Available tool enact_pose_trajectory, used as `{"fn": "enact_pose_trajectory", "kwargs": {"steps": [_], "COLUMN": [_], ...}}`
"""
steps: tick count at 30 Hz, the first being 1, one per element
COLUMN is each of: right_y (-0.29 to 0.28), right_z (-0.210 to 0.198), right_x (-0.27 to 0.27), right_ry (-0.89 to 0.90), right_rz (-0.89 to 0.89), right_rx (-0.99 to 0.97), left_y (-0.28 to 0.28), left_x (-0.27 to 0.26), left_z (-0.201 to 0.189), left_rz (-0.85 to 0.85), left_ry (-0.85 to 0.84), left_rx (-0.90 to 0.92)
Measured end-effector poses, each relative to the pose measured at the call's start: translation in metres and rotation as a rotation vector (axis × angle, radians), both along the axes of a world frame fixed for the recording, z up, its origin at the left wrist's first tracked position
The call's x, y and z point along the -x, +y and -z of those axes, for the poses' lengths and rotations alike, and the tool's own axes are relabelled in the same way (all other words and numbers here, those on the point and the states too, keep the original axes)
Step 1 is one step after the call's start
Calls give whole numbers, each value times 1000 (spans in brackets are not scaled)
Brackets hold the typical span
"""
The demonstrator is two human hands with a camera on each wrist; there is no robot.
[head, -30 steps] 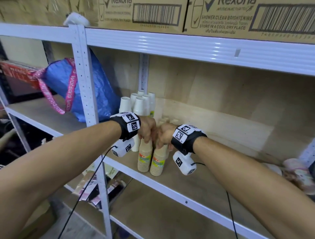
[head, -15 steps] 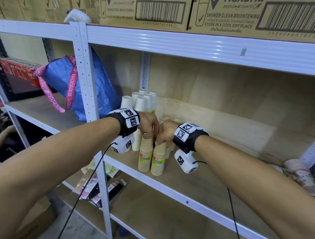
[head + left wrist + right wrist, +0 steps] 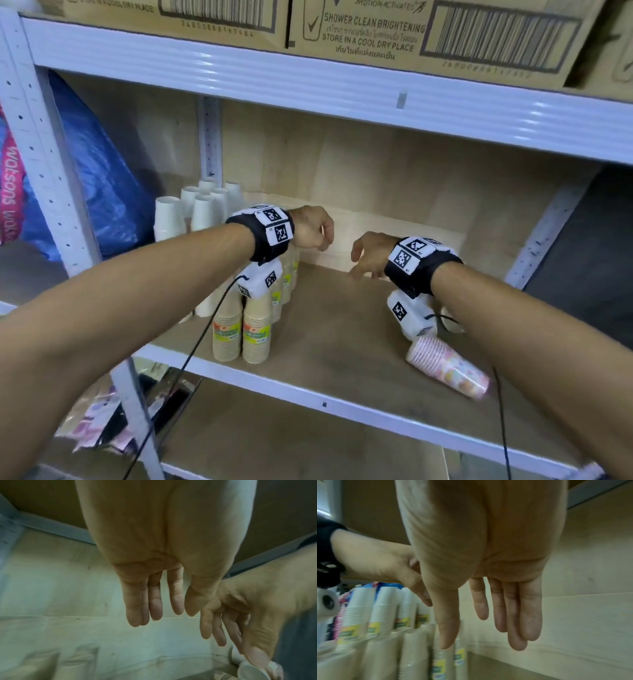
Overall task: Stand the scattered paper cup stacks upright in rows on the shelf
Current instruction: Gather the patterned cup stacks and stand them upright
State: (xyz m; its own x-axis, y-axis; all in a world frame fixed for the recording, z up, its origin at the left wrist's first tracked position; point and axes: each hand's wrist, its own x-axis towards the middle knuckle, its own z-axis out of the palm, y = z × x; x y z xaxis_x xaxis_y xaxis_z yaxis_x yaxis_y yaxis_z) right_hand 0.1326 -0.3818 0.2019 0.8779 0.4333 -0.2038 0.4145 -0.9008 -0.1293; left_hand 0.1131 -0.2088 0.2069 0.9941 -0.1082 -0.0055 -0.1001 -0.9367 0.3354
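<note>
With both our left hand (image 3: 313,228) and right hand (image 3: 370,255) empty and slack-fingered, we should grasp the fallen pink cup stack (image 3: 448,370) mid-body and stand it beside the brown stacks (image 3: 241,330)

We see head view bright, even indoor light; glare streaks on white shelf beam (image 3: 308,78). Straight lines bend toward edges, wide-angle distortion. Pink cup stack (image 3: 448,368) lying on shelf smeared by motion blur. Both wrist views dimmer, greenish cast, soft focus. In right wrist view we see cup stacks (image 3: 383,615) blurred; palms very close, stretched large.
</note>
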Motion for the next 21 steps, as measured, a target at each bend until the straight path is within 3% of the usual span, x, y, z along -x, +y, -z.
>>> {"fn": "enact_pose_trajectory", "kwargs": {"steps": [8,13,21], "right_y": [-105,-154,-206], "right_z": [22,58,109], "right_x": [-12,-18,-17], "right_ry": [39,95,228], "right_rz": [200,201,217], "right_rx": [56,98,119], "left_y": [-87,-135,-176], "left_x": [-56,-78,-119], "left_z": [38,70,119], "left_rz": [195,274,250], "left_ry": [23,103,191], "left_rx": [139,161,150]}}
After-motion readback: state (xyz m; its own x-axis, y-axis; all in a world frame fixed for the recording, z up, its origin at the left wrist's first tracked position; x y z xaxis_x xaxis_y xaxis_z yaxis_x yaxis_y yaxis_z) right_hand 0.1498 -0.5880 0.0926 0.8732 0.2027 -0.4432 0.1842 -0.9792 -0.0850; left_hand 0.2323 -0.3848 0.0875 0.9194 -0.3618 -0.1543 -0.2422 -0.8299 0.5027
